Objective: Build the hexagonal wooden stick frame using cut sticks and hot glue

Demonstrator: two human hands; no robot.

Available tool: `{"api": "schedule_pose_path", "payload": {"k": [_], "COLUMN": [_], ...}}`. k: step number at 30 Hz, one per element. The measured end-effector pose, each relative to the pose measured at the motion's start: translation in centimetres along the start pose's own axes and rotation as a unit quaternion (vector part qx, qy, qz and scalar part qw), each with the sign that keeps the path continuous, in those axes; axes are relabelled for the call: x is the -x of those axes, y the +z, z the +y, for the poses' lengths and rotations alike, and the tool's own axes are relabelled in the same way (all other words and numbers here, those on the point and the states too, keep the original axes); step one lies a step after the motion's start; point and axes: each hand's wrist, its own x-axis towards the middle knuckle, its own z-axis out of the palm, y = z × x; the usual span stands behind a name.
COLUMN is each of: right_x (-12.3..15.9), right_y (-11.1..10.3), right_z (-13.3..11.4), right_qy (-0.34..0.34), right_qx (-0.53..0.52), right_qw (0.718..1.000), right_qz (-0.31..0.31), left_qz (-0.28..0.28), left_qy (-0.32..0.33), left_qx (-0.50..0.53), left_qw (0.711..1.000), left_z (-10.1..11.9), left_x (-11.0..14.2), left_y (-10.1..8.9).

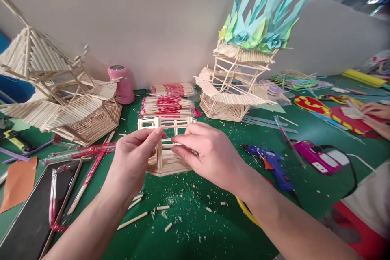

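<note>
A small open frame (170, 166) built of pale wooden chopsticks stands on the green table in front of me. Thumb and fingers of my left hand (135, 156) are closed on its near upright post. My right hand (207, 150) is in a pinch at the frame's front opening, its fingertips close to a short crossbar. Whatever is between those fingertips is too small or hidden to make out. Off to the right lies a blue glue gun (271, 164) with an orange trigger. Cut stick pieces (134, 219) and pale crumbs are scattered below the frame.
Larger stick buildings stand at the left (70, 105) and at the back right (234, 93), the latter topped with paper leaves. Bundled chopsticks (167, 106) and a pink cylinder (122, 85) stand behind. A dark tablet (33, 207) lies left; a co-worker's hand (376, 111) shows far right.
</note>
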Motion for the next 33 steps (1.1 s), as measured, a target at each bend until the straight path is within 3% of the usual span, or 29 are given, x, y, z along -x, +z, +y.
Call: {"api": "schedule_pose_path", "payload": {"k": [6, 33], "right_x": [-0.46, -0.55], "right_y": [0.03, -0.36], "right_z": [-0.10, 0.17], "right_qy": [-0.008, 0.003], "right_qx": [0.046, 0.022], "right_qw": [0.998, 0.996], "right_qz": [-0.035, -0.081], "left_qz": [0.017, 0.006], "left_qy": [-0.020, -0.036], "left_qx": [0.029, 0.025], "left_qw": [0.999, 0.999], "left_z": [0.06, -0.20], "left_x": [-0.10, -0.09], "left_y": [0.38, 0.10]}}
